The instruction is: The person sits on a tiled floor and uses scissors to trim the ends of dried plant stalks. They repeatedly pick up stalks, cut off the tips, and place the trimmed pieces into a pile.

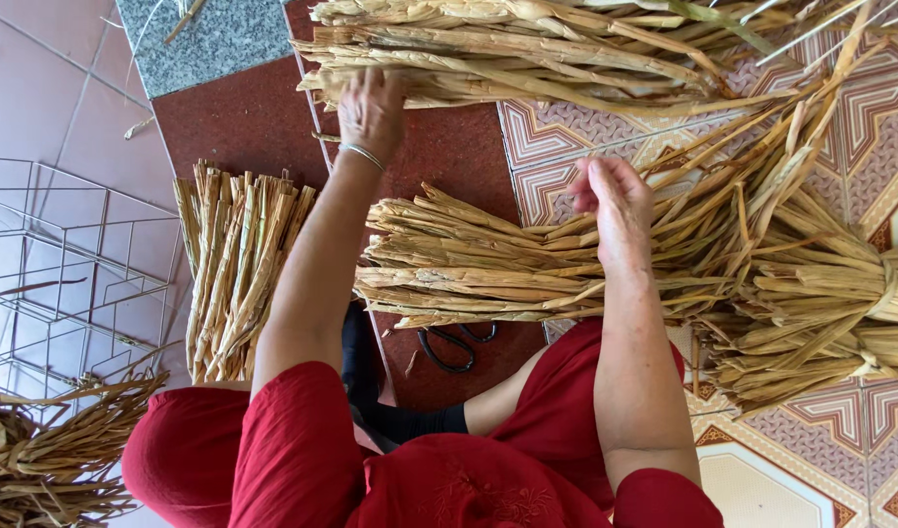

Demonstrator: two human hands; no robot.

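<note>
Looking down from my head: my left hand (372, 110) rests spread on the far bundle of dried leaves (508, 54) on the floor (244, 122). My right hand (615, 200) seems to pinch one strip above the near bundle (469, 264), scissors (457, 344) beneath.

So the middle bundle of dried leaves (469, 264) is laid on the floor (244, 117) right in front of the knees. Scissors (457, 344) are tucked just under its near edge. A shorter bundle (236, 264) is set to its left, a wire rack (67, 264) further left, another bundle (508, 54) beyond it.
</note>
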